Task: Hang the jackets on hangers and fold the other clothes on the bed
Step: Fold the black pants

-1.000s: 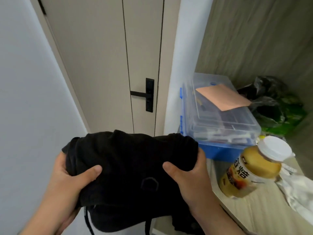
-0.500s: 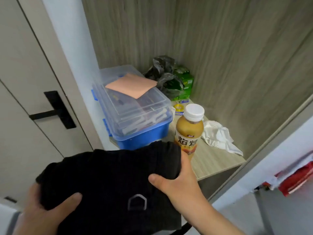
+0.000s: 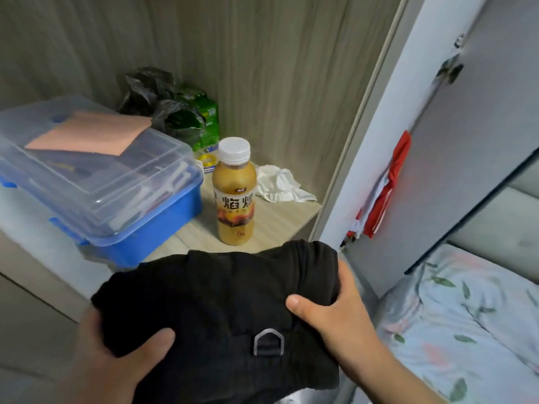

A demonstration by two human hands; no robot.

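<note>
view swings right, door gone, bed (image 3: 466, 316) now showing right of bottle (image 3: 234, 193). black garment (image 3: 221, 310) bundled up, just in front of bottle, still carried same way. left hand (image 3: 116, 363) and right hand (image 3: 335, 316) each grip one end, fingers clamped on garment, thumbs on top. my guess: this one is heading to bed for folding, nothing set down yet.

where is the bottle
In the head view, the bottle stands centre on the shelf, right of the blue box, left of the white cloth.
</note>
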